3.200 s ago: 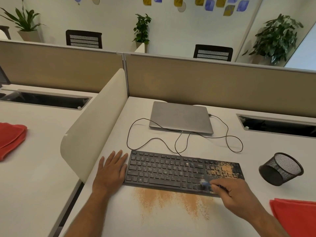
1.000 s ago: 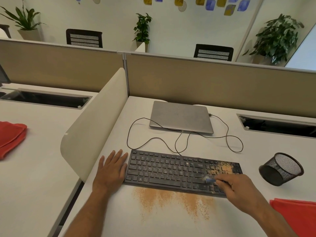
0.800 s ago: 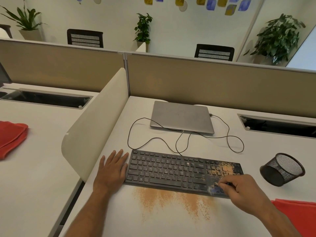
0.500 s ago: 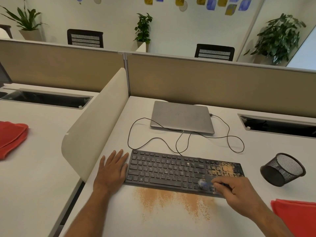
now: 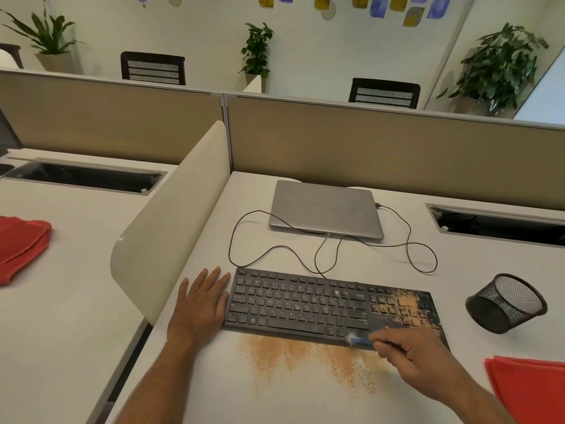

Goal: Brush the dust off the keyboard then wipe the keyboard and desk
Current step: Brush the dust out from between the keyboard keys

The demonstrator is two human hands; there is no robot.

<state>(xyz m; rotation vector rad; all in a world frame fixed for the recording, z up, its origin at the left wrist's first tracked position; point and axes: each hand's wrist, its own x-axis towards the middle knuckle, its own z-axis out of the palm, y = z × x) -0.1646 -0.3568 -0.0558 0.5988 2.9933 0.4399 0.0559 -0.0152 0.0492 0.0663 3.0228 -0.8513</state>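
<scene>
Left hand [image 5: 200, 304] lies flat on the desk [image 5: 195, 402], fingers straight, touching the left end of the keyboard [image 5: 305, 304], as in the earlier frames. Right hand [image 5: 419, 356] pinches a small blue brush [image 5: 359, 341], its pale bristles at the keyboard's near edge, lower than a second ago, when they sat among the keys. Orange dust [image 5: 305, 354] spreads on the desk between the hands; more covers the number pad [image 5: 403, 306] beyond the right hand. A red cloth [image 5: 529, 387] lies right of that hand.
</scene>
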